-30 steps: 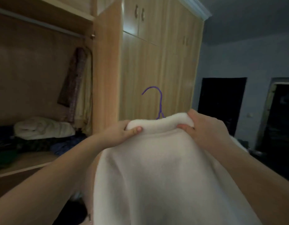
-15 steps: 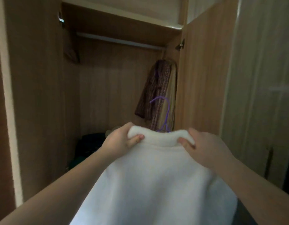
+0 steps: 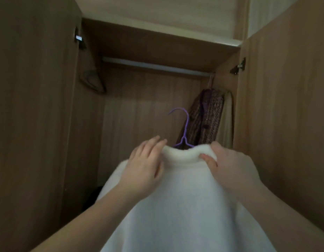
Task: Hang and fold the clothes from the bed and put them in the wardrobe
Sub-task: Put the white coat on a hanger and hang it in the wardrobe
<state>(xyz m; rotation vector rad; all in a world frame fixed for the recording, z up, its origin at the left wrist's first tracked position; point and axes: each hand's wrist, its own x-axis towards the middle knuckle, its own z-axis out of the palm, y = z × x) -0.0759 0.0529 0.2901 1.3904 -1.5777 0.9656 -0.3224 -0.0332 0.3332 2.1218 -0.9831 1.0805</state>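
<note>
Lower centre of frame: white sweater (image 3: 185, 206) held up in front of the camera, its body draping down out of the bottom edge. Right hand (image 3: 232, 170) pinches the right end of the collar (image 3: 186, 154), thumb (image 3: 208, 160) on the near side, fingers curled behind the fabric. Left hand (image 3: 146, 164) lies on the sweater's left shoulder just beside the collar's left end, fingers fairly straight and pointing up-right, touching the fabric, not clamped on it. The collar spans the gap between the two hands; the rest of the sweater hangs below both.

Purple hanger (image 3: 185, 128) sticks up out of the neck opening at frame centre, its hook free in the air, well below the rail (image 3: 154, 67).

Behind, the open wardrobe (image 3: 30, 124) fills the frame. The rail runs across the upper middle. At its right end hangs a patterned garment (image 3: 206, 117) with a cream garment (image 3: 227, 120) just beside it against the right wall. An empty hanger (image 3: 93, 81) sits upper left by the left wall. The lower left of the interior is too dark to read.
</note>
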